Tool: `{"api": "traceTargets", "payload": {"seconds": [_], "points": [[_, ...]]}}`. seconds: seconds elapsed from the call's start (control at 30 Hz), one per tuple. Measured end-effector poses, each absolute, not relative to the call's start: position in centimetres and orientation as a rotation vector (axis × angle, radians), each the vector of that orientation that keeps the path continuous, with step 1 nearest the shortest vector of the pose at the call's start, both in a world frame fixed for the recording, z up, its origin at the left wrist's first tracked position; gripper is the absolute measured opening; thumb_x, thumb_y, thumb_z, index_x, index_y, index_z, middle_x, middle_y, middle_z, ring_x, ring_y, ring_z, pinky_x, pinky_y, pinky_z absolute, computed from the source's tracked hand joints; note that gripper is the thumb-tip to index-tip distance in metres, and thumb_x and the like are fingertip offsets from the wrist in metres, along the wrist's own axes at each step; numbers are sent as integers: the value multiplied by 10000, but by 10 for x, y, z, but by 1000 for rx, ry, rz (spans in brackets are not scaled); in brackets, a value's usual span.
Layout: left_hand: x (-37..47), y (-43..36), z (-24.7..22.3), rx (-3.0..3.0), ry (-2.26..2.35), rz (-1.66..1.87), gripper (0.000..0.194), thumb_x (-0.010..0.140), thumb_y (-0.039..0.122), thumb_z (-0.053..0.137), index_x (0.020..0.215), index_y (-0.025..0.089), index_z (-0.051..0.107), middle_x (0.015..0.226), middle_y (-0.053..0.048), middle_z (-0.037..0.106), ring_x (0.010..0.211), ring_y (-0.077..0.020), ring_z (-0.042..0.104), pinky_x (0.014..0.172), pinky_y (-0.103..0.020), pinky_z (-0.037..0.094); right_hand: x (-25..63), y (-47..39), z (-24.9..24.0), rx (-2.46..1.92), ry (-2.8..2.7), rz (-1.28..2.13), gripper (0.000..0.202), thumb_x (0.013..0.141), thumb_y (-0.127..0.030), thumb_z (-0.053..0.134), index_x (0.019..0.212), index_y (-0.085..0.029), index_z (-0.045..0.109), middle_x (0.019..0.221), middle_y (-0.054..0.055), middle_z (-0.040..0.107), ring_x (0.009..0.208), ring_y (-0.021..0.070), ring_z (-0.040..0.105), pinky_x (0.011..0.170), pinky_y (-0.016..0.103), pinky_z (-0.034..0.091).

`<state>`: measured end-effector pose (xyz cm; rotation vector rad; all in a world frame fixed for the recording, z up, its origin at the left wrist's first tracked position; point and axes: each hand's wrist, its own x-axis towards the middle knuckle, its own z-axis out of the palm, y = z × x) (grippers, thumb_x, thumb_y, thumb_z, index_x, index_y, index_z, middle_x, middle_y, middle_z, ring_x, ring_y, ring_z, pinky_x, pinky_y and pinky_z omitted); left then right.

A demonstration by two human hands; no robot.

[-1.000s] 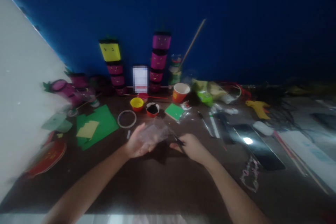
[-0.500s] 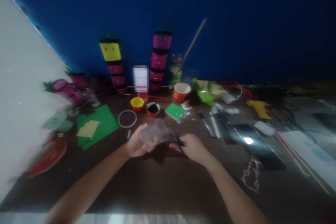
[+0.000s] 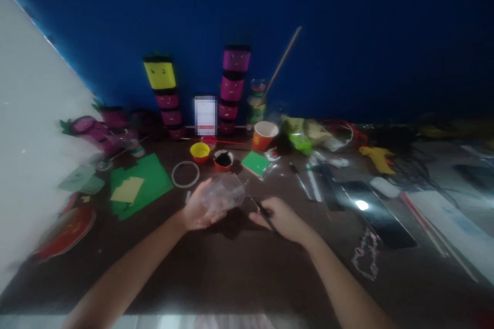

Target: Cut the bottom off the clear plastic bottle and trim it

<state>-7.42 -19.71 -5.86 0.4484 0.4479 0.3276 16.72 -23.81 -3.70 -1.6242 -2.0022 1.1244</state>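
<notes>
Deep blue wall behind a cluttered dark craft table [image 3: 239,267], where stacked pink and yellow paper cups [image 3: 231,87], green paper sheets [image 3: 144,182], a tape ring [image 3: 185,174], a red paper cup [image 3: 264,135] and a yellow glue gun [image 3: 376,157] lie scattered. My left hand [image 3: 198,208], palm up and fingers curled, cradles a clear plastic piece [image 3: 224,195] just above the table's middle. My right hand [image 3: 281,218] is closed on dark scissors [image 3: 259,207], their blades pointing at the plastic's near edge; blur hides whether they touch it.
</notes>
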Motion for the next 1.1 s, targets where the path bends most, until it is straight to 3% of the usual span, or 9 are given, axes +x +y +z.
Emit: {"api": "traceTargets", "payload": {"seconds": [0.33, 0.57, 0.8, 0.97, 1.1], "points": [[-71, -198, -62, 492, 461, 303, 786, 756, 739, 242, 804, 58, 632, 459, -82, 573, 223, -74, 334, 206, -165, 98, 159, -242, -36, -1614, -1901, 1410, 516, 720, -610, 544, 477, -175, 410, 415, -53, 356, 407, 61, 308, 401, 205, 207], [-71, -199, -68, 480, 483, 305, 734, 773, 715, 272, 804, 74, 628, 487, -71, 579, 263, -88, 389, 218, -171, 164, 160, -242, -43, -1637, -1871, 1384, 509, 721, -625, 525, 505, -180, 405, 425, -47, 388, 408, 66, 342, 393, 199, 220], [-70, -198, -69, 463, 465, 291, 768, 759, 730, 283, 767, 45, 630, 467, -95, 574, 255, -81, 368, 203, -158, 140, 156, -240, -44, -1588, -1848, 1353, 545, 695, -649, 540, 474, -182, 368, 408, -55, 336, 398, 56, 301, 383, 204, 181], [-73, -196, -61, 452, 417, 258, 807, 755, 747, 237, 781, 38, 623, 468, -95, 581, 210, -68, 331, 193, -156, 125, 150, -238, -43, -1607, -1863, 1261, 542, 694, -634, 550, 450, -170, 412, 384, -46, 364, 397, 73, 351, 391, 206, 207], [-76, -199, -56, 454, 399, 386, 741, 736, 739, 325, 872, 65, 601, 528, -76, 603, 262, -89, 427, 214, -161, 235, 151, -238, -43, -1652, -1781, 1240, 535, 694, -626, 559, 448, -174, 414, 381, -41, 393, 393, 81, 378, 404, 211, 254]]}}
